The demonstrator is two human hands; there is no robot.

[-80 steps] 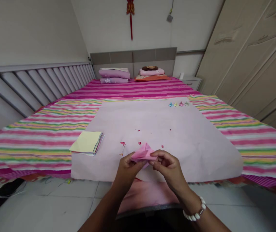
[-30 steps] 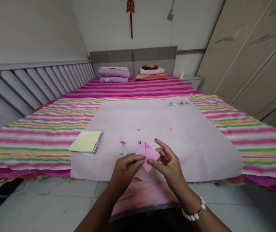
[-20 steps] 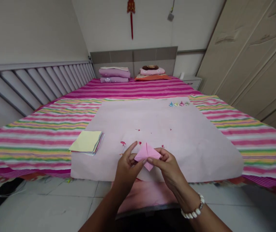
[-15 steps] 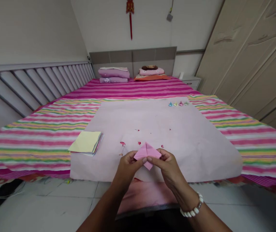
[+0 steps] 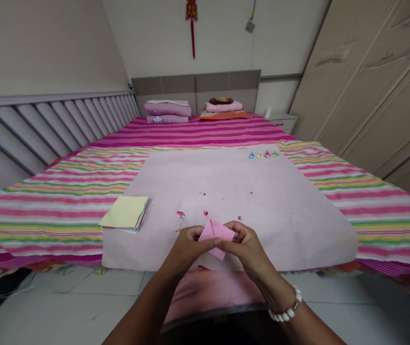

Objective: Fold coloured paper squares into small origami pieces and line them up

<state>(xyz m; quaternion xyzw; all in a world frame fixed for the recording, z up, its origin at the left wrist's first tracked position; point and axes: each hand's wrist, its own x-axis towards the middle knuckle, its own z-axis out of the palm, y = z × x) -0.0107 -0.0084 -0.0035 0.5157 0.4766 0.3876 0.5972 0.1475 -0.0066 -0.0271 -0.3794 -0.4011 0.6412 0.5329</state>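
Observation:
A piece of pink origami paper (image 5: pixel 216 231), folded into a diamond shape with a crease near its top corner, is held between both hands above the front of the pale sheet (image 5: pixel 262 191). My left hand (image 5: pixel 190 244) pinches its left side, thumb across the front. From the right, my right hand (image 5: pixel 244 244) grips it the same way, and the two thumb tips meet near the paper's middle. The fingers behind the paper are partly hidden. A white beaded bracelet (image 5: pixel 288 311) circles the right wrist.
To the left lies a stack of coloured paper (image 5: pixel 125 212), pale yellow on top. Several small folded paper pieces (image 5: pixel 267 154) stand in a row at the sheet's far right. Red torn-looking spots (image 5: pixel 181 213) mark the sheet. Striped bedding (image 5: pixel 57 201) spreads beneath.
The folded pink paper has come slightly lower and tilted, its top corner shifting left. Both hands keep hold of it, with the thumbs moved a little higher on its face.

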